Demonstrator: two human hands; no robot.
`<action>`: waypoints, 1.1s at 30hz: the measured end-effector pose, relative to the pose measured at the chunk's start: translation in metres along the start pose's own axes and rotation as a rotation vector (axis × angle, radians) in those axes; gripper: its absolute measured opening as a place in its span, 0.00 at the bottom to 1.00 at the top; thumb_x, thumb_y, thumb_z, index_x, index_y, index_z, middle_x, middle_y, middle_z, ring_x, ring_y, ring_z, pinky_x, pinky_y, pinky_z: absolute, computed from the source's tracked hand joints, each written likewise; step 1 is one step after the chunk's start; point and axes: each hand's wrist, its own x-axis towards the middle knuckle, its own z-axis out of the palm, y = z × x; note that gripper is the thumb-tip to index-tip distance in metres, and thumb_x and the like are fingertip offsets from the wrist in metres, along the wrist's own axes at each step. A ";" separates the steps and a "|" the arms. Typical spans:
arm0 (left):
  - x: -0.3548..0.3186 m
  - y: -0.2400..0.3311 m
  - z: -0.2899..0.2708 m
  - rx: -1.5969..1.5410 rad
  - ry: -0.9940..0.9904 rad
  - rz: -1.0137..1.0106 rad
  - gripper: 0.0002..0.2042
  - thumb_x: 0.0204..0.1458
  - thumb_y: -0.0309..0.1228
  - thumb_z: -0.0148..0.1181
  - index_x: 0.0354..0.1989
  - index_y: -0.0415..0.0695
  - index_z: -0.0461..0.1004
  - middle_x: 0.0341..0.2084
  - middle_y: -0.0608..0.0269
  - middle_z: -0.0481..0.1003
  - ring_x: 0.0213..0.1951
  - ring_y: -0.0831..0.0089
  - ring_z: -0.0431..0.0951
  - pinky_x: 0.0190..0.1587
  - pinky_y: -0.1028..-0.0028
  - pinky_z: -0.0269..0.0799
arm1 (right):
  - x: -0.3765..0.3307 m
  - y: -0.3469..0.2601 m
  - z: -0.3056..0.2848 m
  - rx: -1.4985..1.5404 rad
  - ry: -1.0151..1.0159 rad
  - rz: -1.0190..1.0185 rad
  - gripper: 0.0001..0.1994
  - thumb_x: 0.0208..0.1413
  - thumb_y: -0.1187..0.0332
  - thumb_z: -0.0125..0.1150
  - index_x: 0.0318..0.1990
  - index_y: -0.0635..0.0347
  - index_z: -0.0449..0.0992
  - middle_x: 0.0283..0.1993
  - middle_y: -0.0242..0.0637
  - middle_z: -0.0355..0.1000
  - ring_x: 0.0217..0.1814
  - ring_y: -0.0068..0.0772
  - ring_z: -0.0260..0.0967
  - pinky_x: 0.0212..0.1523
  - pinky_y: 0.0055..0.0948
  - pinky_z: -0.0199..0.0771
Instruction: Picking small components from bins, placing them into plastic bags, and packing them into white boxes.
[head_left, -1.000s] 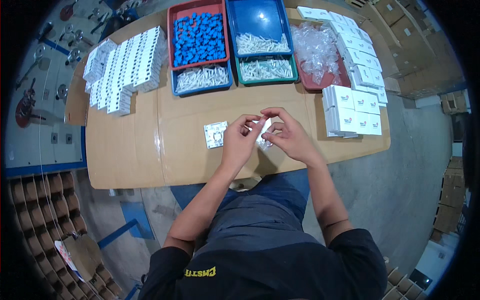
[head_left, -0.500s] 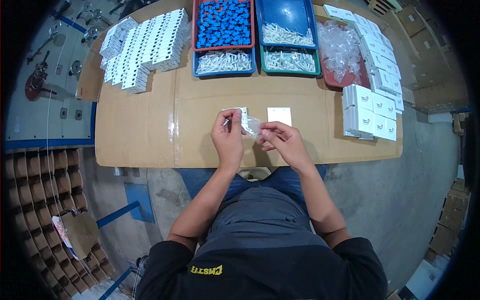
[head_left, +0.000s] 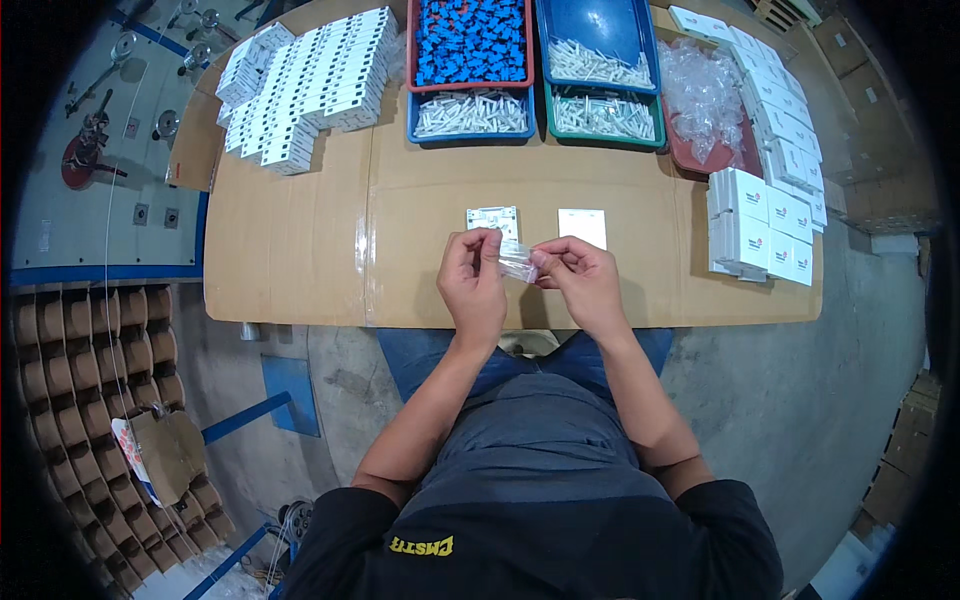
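Observation:
Between my two hands, over the near middle of the cardboard-covered table, is a small clear plastic bag [head_left: 517, 264]. My left hand [head_left: 475, 288] pinches its left end between thumb and fingers. On the bag's other end, the thumb and fingertips of my right hand [head_left: 586, 285] are closed. The bag's contents are too small to make out. Just beyond my left fingers lies a white plate with dark markings and cutouts [head_left: 492, 216], its near part hidden by the hand and bag. A plain white square piece [head_left: 582, 228] rests flat beyond my right hand.
Stacked white switch-like pieces [head_left: 315, 85] stand far left. At the back are a red tray of blue parts [head_left: 527, 45] and blue [head_left: 531, 110] and green [head_left: 661, 125] trays of pale plugs. Plastic bags [head_left: 700, 90] and white boxes [head_left: 752, 225] are at right.
My right fingers have closed in on the bag's right end, and both hands now stretch it between them. The marked white plate shows more beyond my left hand. The whole view has shifted slightly.

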 end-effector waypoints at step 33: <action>-0.004 0.001 -0.025 0.398 -0.304 0.118 0.06 0.57 0.22 0.66 0.42 0.35 0.82 0.39 0.58 0.83 0.42 0.74 0.82 0.47 0.74 0.76 | -0.001 0.012 0.005 -0.021 -0.011 -0.119 0.10 0.64 0.76 0.64 0.49 0.70 0.80 0.46 0.39 0.80 0.48 0.23 0.77 0.50 0.22 0.78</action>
